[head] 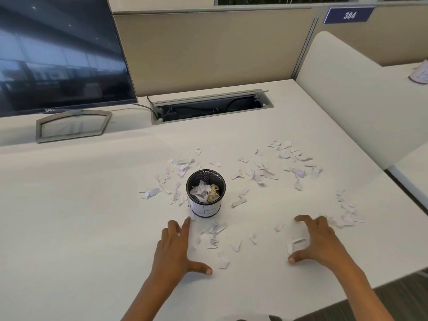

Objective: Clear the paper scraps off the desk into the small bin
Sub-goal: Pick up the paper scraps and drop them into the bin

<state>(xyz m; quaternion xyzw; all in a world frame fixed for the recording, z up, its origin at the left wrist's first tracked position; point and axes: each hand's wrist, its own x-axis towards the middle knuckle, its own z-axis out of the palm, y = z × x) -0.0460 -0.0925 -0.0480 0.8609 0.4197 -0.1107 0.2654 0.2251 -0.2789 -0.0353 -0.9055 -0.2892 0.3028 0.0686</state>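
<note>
A small black mesh bin [205,193] with a white label stands mid-desk and holds crumpled paper. White paper scraps lie all around it: a patch to its left [172,179], a wide spread at the back right [278,165], a cluster at the far right [346,216], and a patch in front [218,237] between my hands. My left hand [176,249] rests flat on the desk with fingers apart, its fingertips just in front of the bin. My right hand [317,239] is cupped, fingers spread, over a few scraps [297,243] on the desk.
A Dell monitor [58,54] on a grey stand [71,126] fills the back left. An open cable tray [208,107] is sunk into the white desk [81,216] behind the scraps. A cream divider [359,100] borders the right side. The desk's front edge runs close to my forearms.
</note>
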